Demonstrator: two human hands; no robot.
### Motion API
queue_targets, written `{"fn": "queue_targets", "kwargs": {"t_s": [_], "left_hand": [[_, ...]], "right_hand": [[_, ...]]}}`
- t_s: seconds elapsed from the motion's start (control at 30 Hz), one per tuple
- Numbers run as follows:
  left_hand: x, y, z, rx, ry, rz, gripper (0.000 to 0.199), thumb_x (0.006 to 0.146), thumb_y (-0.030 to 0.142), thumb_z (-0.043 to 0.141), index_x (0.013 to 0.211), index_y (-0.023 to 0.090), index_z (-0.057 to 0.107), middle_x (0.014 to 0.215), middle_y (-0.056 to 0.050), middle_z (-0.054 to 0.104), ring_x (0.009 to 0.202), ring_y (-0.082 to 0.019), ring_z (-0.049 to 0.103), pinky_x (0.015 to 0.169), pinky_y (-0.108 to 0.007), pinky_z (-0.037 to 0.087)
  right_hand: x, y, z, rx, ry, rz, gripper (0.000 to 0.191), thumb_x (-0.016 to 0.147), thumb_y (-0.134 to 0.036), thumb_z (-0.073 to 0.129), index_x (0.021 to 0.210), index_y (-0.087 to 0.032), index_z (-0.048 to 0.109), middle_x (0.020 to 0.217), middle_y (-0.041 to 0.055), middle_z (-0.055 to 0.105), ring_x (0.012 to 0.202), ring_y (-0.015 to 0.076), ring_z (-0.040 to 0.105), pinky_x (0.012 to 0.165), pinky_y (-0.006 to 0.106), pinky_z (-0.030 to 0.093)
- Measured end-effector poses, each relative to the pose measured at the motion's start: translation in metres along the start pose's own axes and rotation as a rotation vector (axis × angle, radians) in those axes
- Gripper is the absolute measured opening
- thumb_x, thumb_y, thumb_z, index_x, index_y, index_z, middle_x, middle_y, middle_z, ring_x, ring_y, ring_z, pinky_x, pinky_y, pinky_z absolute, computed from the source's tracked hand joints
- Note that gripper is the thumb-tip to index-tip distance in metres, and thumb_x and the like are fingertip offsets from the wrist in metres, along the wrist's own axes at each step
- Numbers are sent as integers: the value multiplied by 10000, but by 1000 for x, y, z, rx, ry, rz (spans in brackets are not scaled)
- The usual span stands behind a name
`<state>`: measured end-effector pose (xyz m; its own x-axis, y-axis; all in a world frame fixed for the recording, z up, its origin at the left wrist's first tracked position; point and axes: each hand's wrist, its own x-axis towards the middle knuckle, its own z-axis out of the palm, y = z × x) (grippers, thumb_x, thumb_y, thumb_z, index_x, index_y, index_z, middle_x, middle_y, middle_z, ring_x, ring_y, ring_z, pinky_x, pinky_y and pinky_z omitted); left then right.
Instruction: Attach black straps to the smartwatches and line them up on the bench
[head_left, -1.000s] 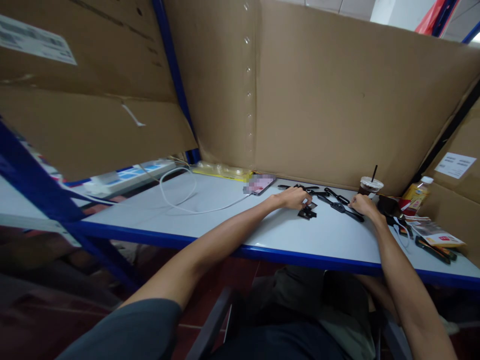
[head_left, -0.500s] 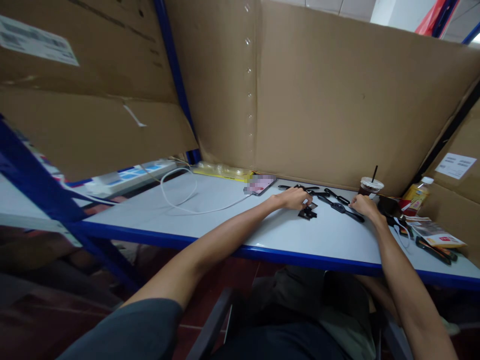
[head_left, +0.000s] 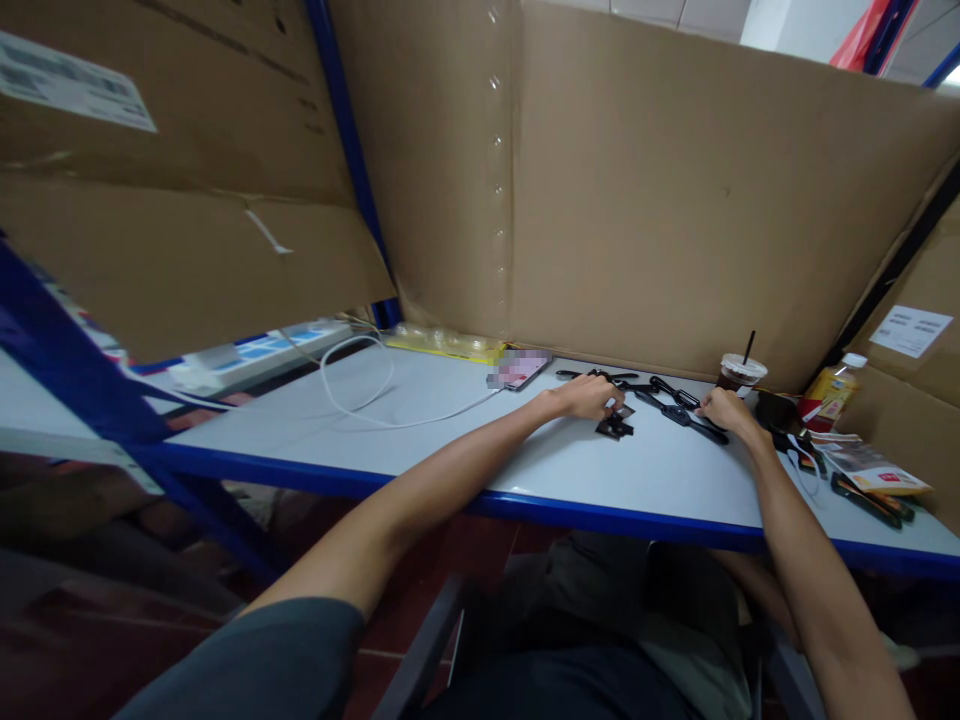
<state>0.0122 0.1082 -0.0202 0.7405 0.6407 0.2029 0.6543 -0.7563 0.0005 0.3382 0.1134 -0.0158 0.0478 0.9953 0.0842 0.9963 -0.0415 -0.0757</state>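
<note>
My left hand (head_left: 595, 397) rests over the table with its fingers curled down at several small flat black parts (head_left: 615, 427). Whatever lies between those fingertips is hidden. To its right, my right hand (head_left: 724, 409) is closed, knuckles up, beside a black two-handled tool (head_left: 679, 420) that looks like a spokeshave. Its fingertips come close to the end of another slim black piece (head_left: 664, 386); whether they hold something cannot be made out. More black long-handled pieces (head_left: 622, 378) lie behind my left hand.
A phone (head_left: 523, 368) with a white cable (head_left: 409, 425) lies left, near a yellow-edged clear package (head_left: 442, 343). Behind my right hand stands a lidded drink cup (head_left: 741, 370); a bottle (head_left: 838, 392) and a packet (head_left: 877, 468) are farther right. A cardboard wall (head_left: 675, 200) closes the back.
My right hand has shifted very slightly left, toward the black pieces. My left hand stays over the small black parts.
</note>
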Motion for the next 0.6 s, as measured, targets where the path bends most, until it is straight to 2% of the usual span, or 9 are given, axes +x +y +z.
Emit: {"fn": "queue_targets", "kwargs": {"t_s": [0.2,0.6], "left_hand": [[0,0,0,24,17,20,250,799,212,568,985,262,728,902,-47,748,778,-199,660,608,-269,312],[0,0,1,-12,18,2,266,790,201,588,998,251,746,878,-51,749,765,-200,658,668,-273,371]], "right_hand": [[-3,-3,1,-7,10,13,236,868,-308,643,960,-149,791,985,171,764,946,266,712,761,282,449],[-1,-5,4,-11,-1,26,271,890,-302,606,1017,-136,778,1056,196,751,958,279,709,737,286,450]]}}
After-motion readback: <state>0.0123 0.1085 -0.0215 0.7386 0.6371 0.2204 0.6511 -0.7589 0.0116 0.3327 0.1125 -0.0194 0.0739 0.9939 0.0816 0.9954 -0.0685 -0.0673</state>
